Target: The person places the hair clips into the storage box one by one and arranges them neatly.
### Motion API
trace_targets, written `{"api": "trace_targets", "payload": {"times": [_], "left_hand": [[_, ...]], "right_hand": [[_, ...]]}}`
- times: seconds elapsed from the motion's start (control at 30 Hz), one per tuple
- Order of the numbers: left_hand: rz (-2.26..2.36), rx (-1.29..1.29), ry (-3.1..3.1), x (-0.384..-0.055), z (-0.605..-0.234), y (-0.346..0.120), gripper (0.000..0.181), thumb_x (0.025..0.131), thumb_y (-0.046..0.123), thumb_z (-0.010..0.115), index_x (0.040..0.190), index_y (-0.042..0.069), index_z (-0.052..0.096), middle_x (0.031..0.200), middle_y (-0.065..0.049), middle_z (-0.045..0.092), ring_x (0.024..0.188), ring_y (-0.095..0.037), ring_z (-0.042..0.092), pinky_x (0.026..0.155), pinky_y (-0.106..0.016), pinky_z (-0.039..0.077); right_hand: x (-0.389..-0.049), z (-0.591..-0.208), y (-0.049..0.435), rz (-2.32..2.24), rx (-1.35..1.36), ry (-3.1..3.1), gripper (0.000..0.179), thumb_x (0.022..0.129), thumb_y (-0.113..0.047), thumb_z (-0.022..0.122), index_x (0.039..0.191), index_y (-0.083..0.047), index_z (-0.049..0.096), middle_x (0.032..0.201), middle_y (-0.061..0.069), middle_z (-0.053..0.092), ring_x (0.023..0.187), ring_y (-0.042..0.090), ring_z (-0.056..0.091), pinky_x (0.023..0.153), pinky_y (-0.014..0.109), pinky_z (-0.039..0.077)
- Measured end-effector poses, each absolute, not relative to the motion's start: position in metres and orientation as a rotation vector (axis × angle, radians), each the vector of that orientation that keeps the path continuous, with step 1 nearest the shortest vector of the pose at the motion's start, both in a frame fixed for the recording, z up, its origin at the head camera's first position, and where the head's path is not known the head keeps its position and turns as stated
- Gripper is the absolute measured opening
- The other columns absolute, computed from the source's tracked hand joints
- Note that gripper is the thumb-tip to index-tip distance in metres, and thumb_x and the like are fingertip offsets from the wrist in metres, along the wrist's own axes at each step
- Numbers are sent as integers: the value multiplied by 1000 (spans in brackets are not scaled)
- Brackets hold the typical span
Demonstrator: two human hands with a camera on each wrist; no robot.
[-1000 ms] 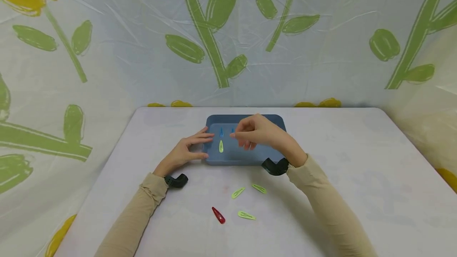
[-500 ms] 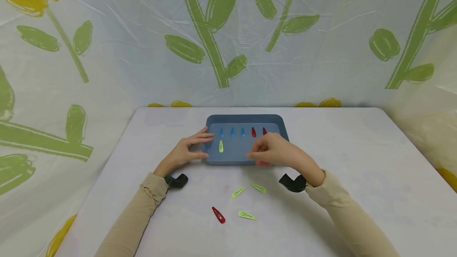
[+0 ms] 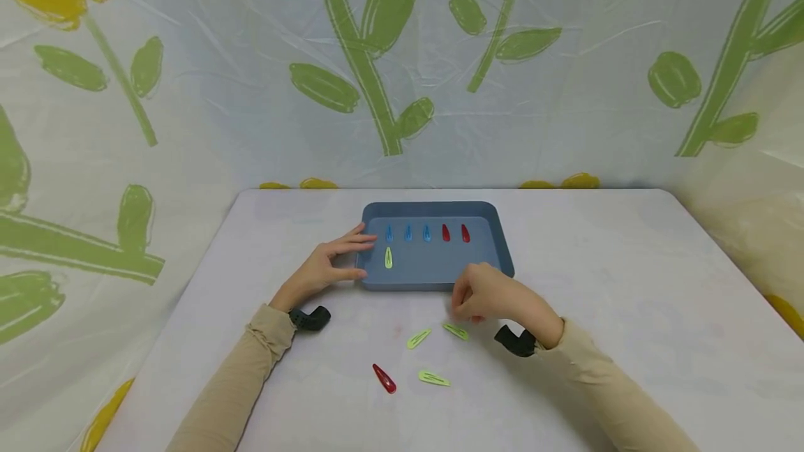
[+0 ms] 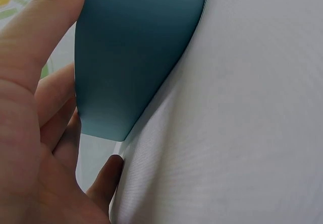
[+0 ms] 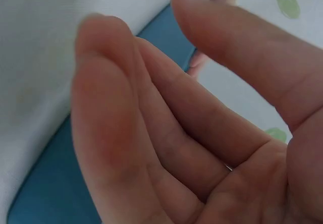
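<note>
In the head view my left hand (image 3: pixel 326 265) rests at the left side of a blue tray (image 3: pixel 414 280), fingers spread over its rim and thumb by the near corner. The left wrist view shows the fingers against the tray's outer wall (image 4: pixel 131 57). My right hand (image 3: pixel 493 293) hovers just in front of the tray, close to a yellow-green hair clip (image 3: pixel 455 331). Its fingers are loosely bent, and the right wrist view shows a gap between thumb and forefinger with nothing in it. Two more yellow-green clips, one at left (image 3: pixel 419 339) and one nearer (image 3: pixel 435 379), lie on the table.
A red hair clip (image 3: pixel 384 379) lies near the front of the white table (image 3: pixel 628 312). Inside the tray, blue clips (image 3: pixel 408 233) and red clips (image 3: pixel 446 232) form a back row, with a yellow-green clip (image 3: pixel 389 257) below. A flower-print sheet (image 3: pixel 251 89) hangs behind.
My right hand has moved from over the tray toward me, down to the clips on the table, uncovering the tray's back row. My left hand has stayed at the tray.
</note>
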State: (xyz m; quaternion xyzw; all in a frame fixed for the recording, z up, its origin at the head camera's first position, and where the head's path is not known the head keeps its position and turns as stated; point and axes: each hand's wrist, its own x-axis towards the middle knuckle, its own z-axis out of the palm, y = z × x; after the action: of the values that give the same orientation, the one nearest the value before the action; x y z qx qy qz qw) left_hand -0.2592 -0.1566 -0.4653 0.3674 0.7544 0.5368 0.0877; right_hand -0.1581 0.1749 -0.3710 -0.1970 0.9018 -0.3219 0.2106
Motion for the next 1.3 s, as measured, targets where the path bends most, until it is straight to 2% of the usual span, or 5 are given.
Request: {"api": "trace_targets", "payload": {"times": [0.1,0.23,0.47,0.67,1.3], "left_hand": [[1600,1093,2244,-260,-467,-158,59,85,13,80,139,2,58,154,-8,43,151,-15,14,120,-48,19],[1598,1091,2246,-260,-466,-158,59,85,12,80,139,4,58,153,-4,45,151,-13,15,120,-45,19],[1595,1072,2258,-257,-463,-155,58,84,4,79,137,-1,58,153,-10,44,152,-20,14,120,-51,17],[1599,1066,2241,-246,-445,-152,57,84,4,79,136,-7,57,151,-17,44,151,-28,14,119,-54,16],[1607,1050,2213,-245,-440,-153,58,85,6,79,137,-6,56,153,-22,40,152,-26,13,119,-54,16]], "right_hand": [[-157,-374,171,-843,-496,2530,14,78,-5,81,70,-11,72,58,1,63,48,12,56,51,28,50],[-154,-377,167,-771,-423,2569,18,75,-7,86,67,-13,71,56,2,63,48,12,55,51,27,48],[-152,-380,165,-725,-416,2588,21,73,-9,88,64,-14,70,52,1,60,46,10,52,50,26,45],[-151,-382,163,-716,-412,2580,23,71,-11,89,65,-13,68,55,-1,60,47,12,54,50,26,46],[-150,-390,160,-812,-462,2475,21,75,3,82,68,-8,65,58,2,61,48,19,59,49,28,50]]}}
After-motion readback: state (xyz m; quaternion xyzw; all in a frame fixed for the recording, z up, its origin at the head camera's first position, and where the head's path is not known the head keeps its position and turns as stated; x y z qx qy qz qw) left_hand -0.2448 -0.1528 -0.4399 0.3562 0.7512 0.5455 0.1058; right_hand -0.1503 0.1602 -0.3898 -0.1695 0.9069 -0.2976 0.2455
